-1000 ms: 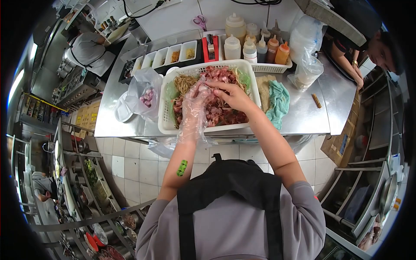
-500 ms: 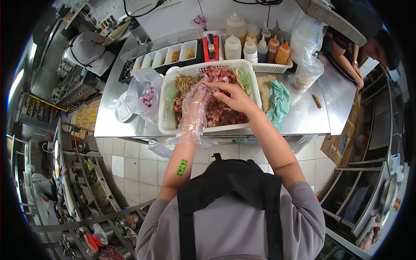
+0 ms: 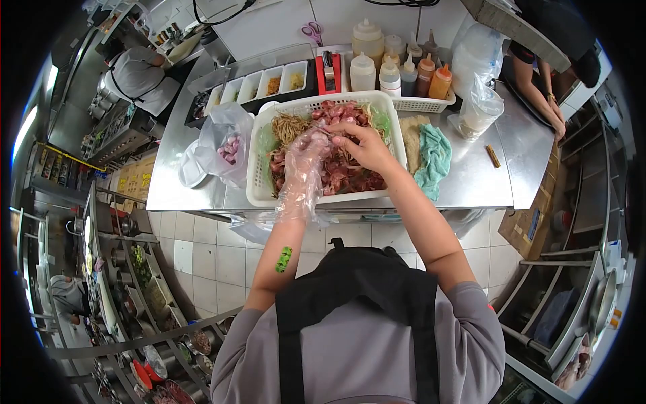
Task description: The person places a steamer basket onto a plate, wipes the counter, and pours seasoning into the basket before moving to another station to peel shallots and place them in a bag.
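My left hand (image 3: 306, 155), in a clear plastic glove, is closed with curled fingers over a white basket (image 3: 254, 178). What looks like a shallot is in its fingers, mostly hidden by them. Close against it, my bare right hand (image 3: 367, 147) pinches with thumb and fingertips at the same spot; the small thing between them cannot be made out. Beneath both hands lie reddish shallots and loose skins (image 3: 343, 176), with a bundle of dry roots (image 3: 289, 128) at the basket's left. Peeled shallots (image 3: 230, 149) sit in a plastic bag (image 3: 214, 128) left of the basket.
Behind the basket are condiment trays (image 3: 272, 82), a red holder (image 3: 328, 74) and several sauce bottles (image 3: 363, 73). A teal cloth (image 3: 432, 158) lies to the right on the steel table (image 3: 471, 185). One person (image 3: 138, 81) stands back left; another's arms (image 3: 538, 94) rest at right.
My left hand's fingers have curled in more, and the hand has turned slightly. My right fingertips have shifted a little and stay close to it. The basket has not moved.
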A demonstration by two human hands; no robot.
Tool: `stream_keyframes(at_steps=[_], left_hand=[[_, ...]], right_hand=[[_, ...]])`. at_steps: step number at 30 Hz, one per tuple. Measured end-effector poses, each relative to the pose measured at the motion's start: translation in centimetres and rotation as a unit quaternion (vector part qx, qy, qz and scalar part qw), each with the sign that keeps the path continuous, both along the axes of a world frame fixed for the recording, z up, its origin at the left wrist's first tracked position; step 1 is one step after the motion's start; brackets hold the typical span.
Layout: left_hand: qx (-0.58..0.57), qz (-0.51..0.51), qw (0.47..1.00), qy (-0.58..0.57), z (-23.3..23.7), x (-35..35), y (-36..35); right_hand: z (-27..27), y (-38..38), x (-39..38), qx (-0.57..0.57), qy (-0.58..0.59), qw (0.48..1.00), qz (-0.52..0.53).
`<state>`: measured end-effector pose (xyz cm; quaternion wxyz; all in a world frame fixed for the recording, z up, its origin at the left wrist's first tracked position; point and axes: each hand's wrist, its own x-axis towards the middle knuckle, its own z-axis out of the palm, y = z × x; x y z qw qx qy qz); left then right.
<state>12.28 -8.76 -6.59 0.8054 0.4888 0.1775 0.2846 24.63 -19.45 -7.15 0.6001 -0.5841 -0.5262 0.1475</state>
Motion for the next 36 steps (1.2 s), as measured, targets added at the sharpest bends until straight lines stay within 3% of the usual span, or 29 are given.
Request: stream_keyframes(at_steps=[5, 8, 12, 15, 17, 24, 32, 36], left_hand=[[0.015, -0.009, 1.000, -0.001, -0.7, 0.1, 0.4], [-0.006, 0.001, 1.000, -0.027, 0.3, 0.1, -0.3], [-0.035, 0.014, 0.999, 0.017, 0.1, -0.1, -0.2], [-0.008, 0.047, 0.999, -0.015, 0.0, 0.0, -0.3], [0.054, 0.007, 0.995, 0.087, 0.6, -0.6, -0.2], [0.090, -0.002, 0.995, 0.048, 0.7, -0.2, -0.2], [0.034, 0.000, 0.999, -0.006, -0.9, 0.2, 0.6], [-0.009, 0.029, 0.999, -0.011, 0.3, 0.1, -0.1]], right_hand=[[0.1, -0.3, 0.0, 0.010, 0.021, 0.999, -0.025], [0.8, -0.6, -0.7, 0.009, 0.057, 0.998, 0.016], [0.7, -0.3, -0.8, 0.020, -0.025, 0.999, 0.019], [0.9, -0.3, -0.6, 0.010, -0.046, 0.999, 0.011], [1.1, -0.3, -0.6, -0.002, -0.053, 0.999, 0.003], [0.5, 0.0, -0.2, 0.003, -0.020, 0.999, -0.037], [0.6, -0.3, -0.3, 0.008, 0.036, 0.996, -0.079], [0.6, -0.4, -0.5, 0.000, 0.010, 1.000, -0.001]])
